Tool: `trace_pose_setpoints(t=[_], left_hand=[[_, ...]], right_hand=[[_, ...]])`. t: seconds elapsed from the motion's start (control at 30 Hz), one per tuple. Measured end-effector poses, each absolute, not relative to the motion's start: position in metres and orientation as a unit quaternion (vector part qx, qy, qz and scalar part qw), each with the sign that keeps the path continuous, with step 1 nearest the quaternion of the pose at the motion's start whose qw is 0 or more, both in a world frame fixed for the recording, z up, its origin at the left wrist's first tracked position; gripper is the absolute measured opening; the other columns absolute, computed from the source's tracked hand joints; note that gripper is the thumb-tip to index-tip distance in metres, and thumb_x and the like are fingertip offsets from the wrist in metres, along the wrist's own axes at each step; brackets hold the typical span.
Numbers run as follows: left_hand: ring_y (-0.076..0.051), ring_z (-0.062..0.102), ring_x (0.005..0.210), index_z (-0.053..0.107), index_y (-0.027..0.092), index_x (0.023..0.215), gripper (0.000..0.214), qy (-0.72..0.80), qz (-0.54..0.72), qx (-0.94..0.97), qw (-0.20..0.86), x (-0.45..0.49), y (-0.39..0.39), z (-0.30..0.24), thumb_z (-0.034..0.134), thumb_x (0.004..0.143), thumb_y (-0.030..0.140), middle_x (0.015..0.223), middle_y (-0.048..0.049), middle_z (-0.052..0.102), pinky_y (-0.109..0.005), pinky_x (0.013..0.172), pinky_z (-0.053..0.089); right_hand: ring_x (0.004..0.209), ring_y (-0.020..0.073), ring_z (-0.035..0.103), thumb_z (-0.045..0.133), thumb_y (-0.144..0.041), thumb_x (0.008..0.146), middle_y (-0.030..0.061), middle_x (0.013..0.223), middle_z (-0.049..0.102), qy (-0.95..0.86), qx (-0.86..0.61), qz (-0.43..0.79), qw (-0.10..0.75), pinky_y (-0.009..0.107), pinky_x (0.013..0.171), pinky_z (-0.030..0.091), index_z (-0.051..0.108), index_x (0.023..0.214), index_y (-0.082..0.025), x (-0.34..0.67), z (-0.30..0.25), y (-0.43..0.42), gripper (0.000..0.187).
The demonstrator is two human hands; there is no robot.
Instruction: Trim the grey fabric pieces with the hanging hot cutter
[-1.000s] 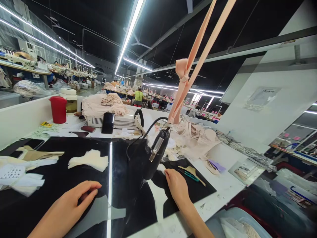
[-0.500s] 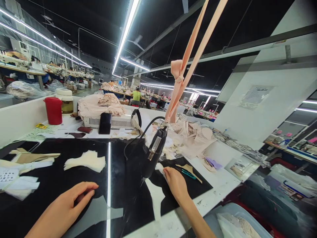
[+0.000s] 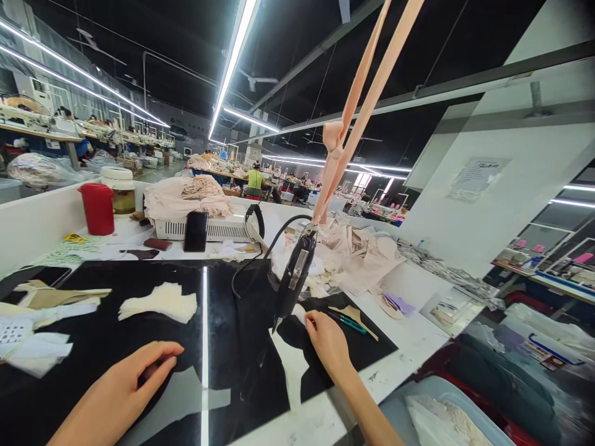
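Observation:
My left hand rests at the lower left beside a grey see-through flat piece. Its thumb and index finger are slightly apart with nothing visible between them; the other fingers curl underneath. At the right, my right hand has its fingers closed at the edge of a small white fabric piece, partly hidden by a black corded hand-held tool. This tool hangs tip-down from a peach fabric strap. Under its tip lies a pale cut piece. Teal tweezers lie beyond my right hand.
A black work surface reflects a ceiling light. On it lie a cream fabric stack and tied bundles. Behind stand a red lidded cup, a jar, a phone and peach fabric. A plastic bin is at the lower right.
The hanging tool has swung slightly right, its tip shifting right and a little up. Both hands hold nearly the same positions. The view has shifted slightly.

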State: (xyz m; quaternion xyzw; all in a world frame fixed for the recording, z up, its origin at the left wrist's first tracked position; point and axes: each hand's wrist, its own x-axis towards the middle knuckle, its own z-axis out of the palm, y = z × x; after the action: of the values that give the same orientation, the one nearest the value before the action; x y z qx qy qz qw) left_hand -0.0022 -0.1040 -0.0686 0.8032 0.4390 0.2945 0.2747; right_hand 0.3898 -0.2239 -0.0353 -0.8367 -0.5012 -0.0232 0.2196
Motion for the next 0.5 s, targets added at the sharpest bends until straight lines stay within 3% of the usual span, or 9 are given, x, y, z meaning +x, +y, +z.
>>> trace_pose_setpoints(t=[0.5], left_hand=[[-0.023, 0.076, 0.100, 0.076, 0.038, 0.112, 0.042, 0.441, 0.283, 0.809, 0.267, -0.007, -0.094, -0.087, 0.055, 0.089, 0.066, 0.114, 0.0046, 0.078, -0.023, 0.082, 0.062]], right_hand=[[0.107, 0.0246, 0.069, 0.066, -0.036, 0.099, 0.0093, 0.129, 0.066, -0.306, -0.760, 0.168, 0.549, 0.045, 0.090, 0.060, 0.062, 0.129, -0.019, 0.429, -0.025, -0.237, 0.035]])
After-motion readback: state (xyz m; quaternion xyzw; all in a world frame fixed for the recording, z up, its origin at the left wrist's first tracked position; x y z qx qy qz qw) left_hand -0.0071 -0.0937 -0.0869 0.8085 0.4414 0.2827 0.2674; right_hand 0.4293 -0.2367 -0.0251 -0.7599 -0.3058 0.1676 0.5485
